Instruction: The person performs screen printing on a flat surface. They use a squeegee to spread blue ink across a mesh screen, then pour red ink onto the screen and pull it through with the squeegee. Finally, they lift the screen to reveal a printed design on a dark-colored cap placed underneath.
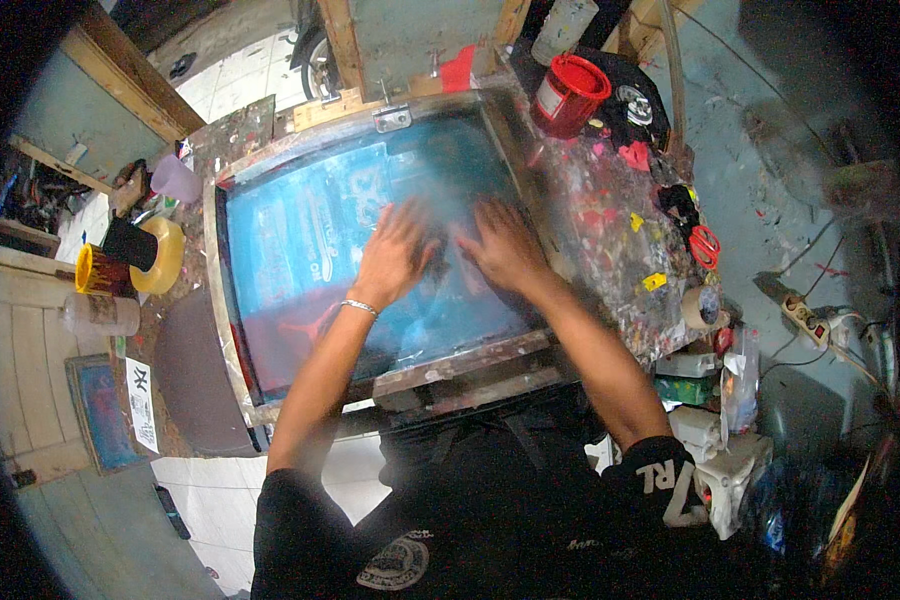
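A screen-printing frame (460, 368) with blue mesh (295, 225) lies on the worktable, with pale lettering and shapes showing on the mesh. My left hand (398, 255) rests palm down near the middle of the mesh, fingers stretched out toward the far side. To its right, my right hand (502, 247) is also palm down on or just over the mesh, its fingers spread. Neither hand appears to hold anything. Haze or blur around the fingertips hides fine detail there. A metal hinge clamp (392, 119) sits at the frame's far edge.
Right of the frame stand a red can (572, 95), orange-handled scissors (705, 247) and a tape roll (702, 307). On the left are a clear tape roll (160, 256), a yellow-stained cup (98, 269) and a purple cup (176, 178). A power strip (804, 319) lies at far right.
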Demonstrator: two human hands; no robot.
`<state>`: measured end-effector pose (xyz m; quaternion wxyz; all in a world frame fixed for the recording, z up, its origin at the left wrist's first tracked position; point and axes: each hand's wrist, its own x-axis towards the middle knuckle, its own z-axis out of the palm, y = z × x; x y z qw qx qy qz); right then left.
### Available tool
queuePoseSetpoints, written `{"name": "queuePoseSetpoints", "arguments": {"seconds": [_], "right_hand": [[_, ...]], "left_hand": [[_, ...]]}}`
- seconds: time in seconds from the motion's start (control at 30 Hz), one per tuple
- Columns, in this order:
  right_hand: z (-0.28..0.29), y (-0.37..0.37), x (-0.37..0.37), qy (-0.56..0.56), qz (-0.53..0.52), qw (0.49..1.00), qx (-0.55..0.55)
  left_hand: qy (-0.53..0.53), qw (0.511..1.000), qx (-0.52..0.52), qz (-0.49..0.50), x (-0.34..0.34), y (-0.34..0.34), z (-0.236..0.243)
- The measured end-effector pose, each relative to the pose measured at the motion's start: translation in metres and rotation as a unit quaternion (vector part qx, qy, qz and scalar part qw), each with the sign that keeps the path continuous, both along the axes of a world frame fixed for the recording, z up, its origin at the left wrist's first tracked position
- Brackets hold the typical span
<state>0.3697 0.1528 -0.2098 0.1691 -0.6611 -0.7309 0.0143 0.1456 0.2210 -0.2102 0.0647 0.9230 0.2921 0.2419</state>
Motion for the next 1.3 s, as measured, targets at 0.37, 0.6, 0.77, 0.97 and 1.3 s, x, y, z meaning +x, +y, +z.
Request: {"name": "queuePoseSetpoints", "arguments": {"seconds": [0.37,0.6,0.77,0.97,1.3], "right_hand": [[0.013,0.004,-0.013,0.069,-0.084,0.994,-0.02],[0.003,0.023,-0.011,0.067,-0.101,0.992,0.015],[-0.045,0.042,0.006,0.183,-0.086,0.979,0.03],[0.076,-0.046,0.036,0.153,-0.07,0.973,0.157],[0.045,-0.217,0.32,-0.046,-0.37,0.927,-0.022]], "left_hand": [[0.095,0.993,-0.072,0.011,-0.003,-0.006,-0.001],[0.087,0.991,-0.098,-0.029,0.015,0.017,-0.006],[0.061,0.996,-0.071,-0.009,0.025,0.038,-0.015],[0.213,0.958,-0.051,0.188,-0.063,0.058,-0.021],[-0.057,0.984,-0.144,0.088,-0.04,-0.075,0.074]]}}
